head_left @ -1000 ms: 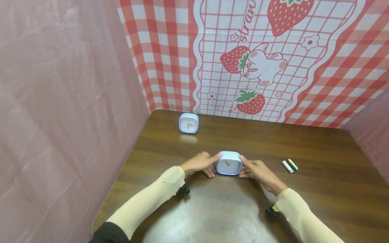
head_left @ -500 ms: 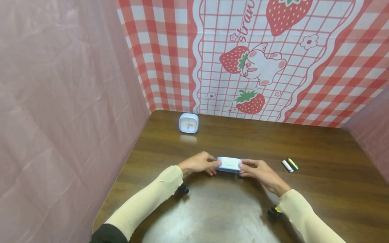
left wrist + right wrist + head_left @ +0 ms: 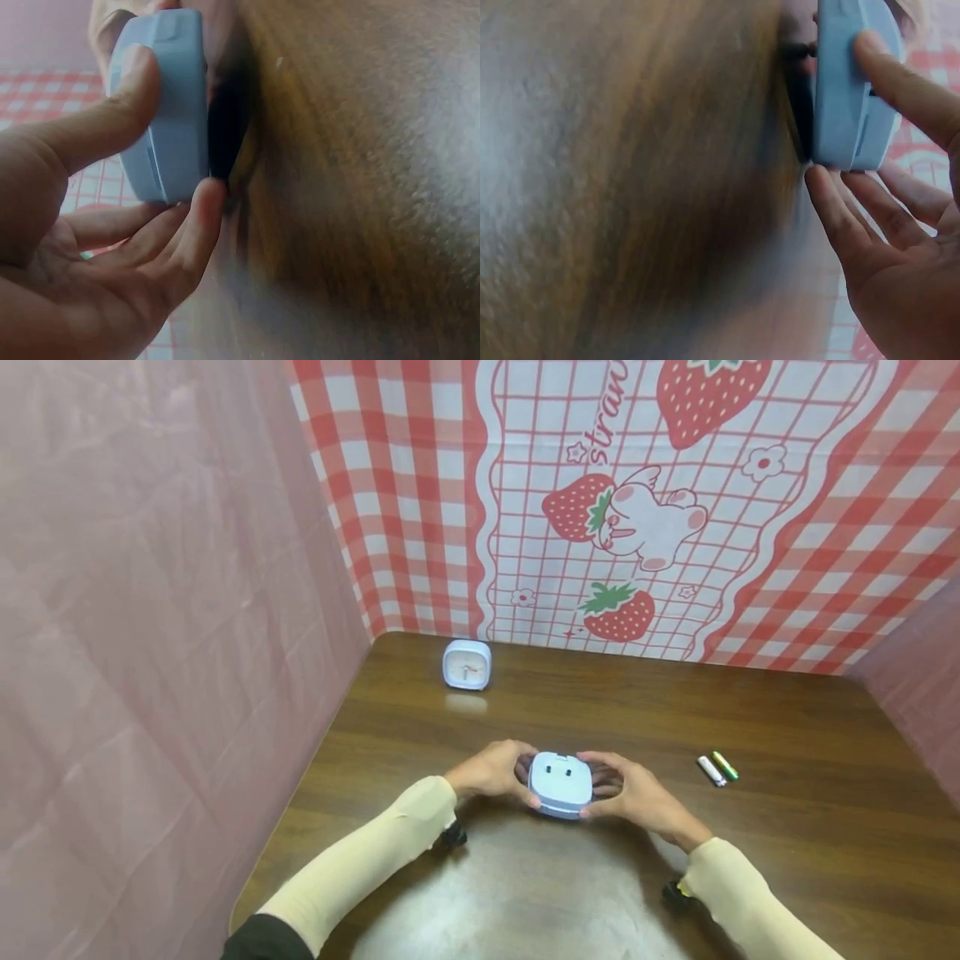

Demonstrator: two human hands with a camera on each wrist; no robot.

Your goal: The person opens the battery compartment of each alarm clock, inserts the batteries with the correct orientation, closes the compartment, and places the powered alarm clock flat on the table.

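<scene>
A pale blue alarm clock point(image 3: 561, 787) lies between my two hands in the head view, its back turned up with two small dark knobs showing. Its dial faces down, hidden. My left hand point(image 3: 493, 770) grips the left side, thumb at the near edge and fingers round the far part. From the right, my right hand point(image 3: 641, 795) holds the opposite side the same way. Both wrist views show the clock's side point(image 3: 180, 112) pinched between thumb and fingers, close over the tabletop.
A second pale blue clock point(image 3: 467, 665) stands upright at the back left, dial forward. Two batteries, one white point(image 3: 711, 772) and one green and white point(image 3: 725, 766), lie side by side on the wooden table point(image 3: 810, 827) at right. A checked strawberry cloth point(image 3: 420, 510) hangs behind.
The held clock has tipped forward, from dial facing me, through its top, to its back facing up. Both hands have turned with it; the other clock and the batteries stay put.
</scene>
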